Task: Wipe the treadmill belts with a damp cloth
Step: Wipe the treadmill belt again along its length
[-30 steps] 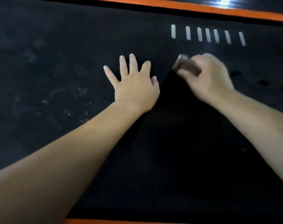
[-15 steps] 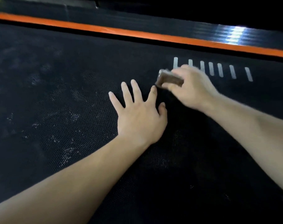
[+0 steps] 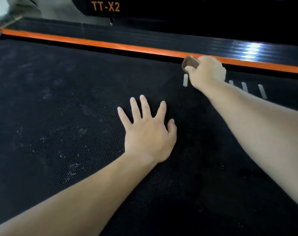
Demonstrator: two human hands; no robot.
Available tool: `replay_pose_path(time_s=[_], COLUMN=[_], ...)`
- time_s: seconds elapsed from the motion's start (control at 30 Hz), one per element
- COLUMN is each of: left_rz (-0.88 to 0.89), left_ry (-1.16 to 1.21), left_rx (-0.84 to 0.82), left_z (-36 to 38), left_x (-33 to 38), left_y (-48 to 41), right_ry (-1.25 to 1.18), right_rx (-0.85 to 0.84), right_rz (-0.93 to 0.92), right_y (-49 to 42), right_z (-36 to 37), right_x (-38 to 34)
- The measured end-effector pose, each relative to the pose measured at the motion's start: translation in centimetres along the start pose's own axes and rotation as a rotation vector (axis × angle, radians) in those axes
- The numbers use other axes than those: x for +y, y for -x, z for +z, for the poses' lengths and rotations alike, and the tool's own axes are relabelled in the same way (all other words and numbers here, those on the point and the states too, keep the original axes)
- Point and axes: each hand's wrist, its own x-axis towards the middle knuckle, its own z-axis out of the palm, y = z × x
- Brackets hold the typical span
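Treadmill belt (image 3: 59, 116) — black, textured, fills most of the view. Pale dusty smudges lie across its left part, and the patch between the forearms looks darker.

Left hand (image 3: 148, 133) lies flat on the belt near the middle, palm down, fingers straight and spread, holding nothing.

Right hand (image 3: 207, 72) reaches to the far edge of the belt, fingers curled round a small brown cloth (image 3: 190, 63). The cloth is bunched, sticks out at the left of the fist, and sits right at the orange strip (image 3: 110, 45) bordering the belt. Whether the cloth touches the belt — cannot tell; the hand is slightly blurred.

A row of short white marks (image 3: 185, 80) printed on the belt runs just below and to the right of that hand, some of them hidden by the wrist.

Beyond the orange strip is a dark ribbed side rail (image 3: 144, 36), with bright glare at its right end. Behind it stands a black housing with "TT-X2" lettering (image 3: 105, 6) in orange.
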Motion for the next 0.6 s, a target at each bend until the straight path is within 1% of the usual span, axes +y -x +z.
replay_pose_path(time_s=[0.03, 0.07, 0.13, 0.17, 0.2, 0.23, 0.3, 0.33, 0.37, 0.43, 0.5, 0.57, 0.6], left_rz=[0.004, 0.003, 0.0, 0.003, 0.005, 0.005, 0.004, 0.006, 0.007, 0.005, 0.002, 0.001, 0.001], left_ry=[-0.008, -0.012, -0.011, -0.006, -0.001, 0.004, 0.004, 0.002, -0.004, -0.011, -0.011, -0.021, -0.027], left_rx=[-0.004, -0.008, -0.015, -0.018, -0.019, -0.018, -0.015, -0.009, -0.005, -0.003, -0.005, -0.005, -0.007], left_z=[0.0, 0.0, 0.0, 0.0, 0.0, 0.0, 0.0, 0.1, 0.1, 0.0, 0.0, 0.1, 0.1], left_x=[0.0, 0.0, -0.1, -0.1, -0.2, -0.2, -0.2, -0.1, -0.1, -0.1, -0.1, -0.1, -0.1], left_y=[0.0, 0.0, -0.1, -0.2, -0.2, -0.2, -0.1, -0.1, 0.0, 0.0, -0.1, -0.1, -0.1], right_ry=[0.001, -0.021, -0.107, -0.103, -0.058, -0.008, 0.039, 0.046, 0.05, 0.018, -0.027, 0.018, 0.041], right_rx=[0.01, -0.001, -0.076, -0.096, -0.086, -0.059, -0.003, 0.016, 0.032, 0.037, -0.022, -0.044, -0.024], right_rz=[-0.019, -0.093, -0.246, -0.273, -0.253, -0.18, 0.047, 0.118, 0.127, 0.013, -0.093, -0.059, 0.02], right_y=[0.2, 0.9, 2.2, 2.2, 1.7, 0.8, -1.1, -1.2, -0.8, 0.6, 1.7, 1.0, 0.3], right_z=[0.6, 1.2, 1.7, 1.6, 1.3, 0.9, 0.1, -0.3, -0.3, -0.3, -0.8, -1.6, -1.9], right_x=[-1.0, -2.2, -3.8, -3.7, -3.2, -2.4, 0.1, 1.4, 2.3, 3.4, 4.3, 5.2, 5.4])
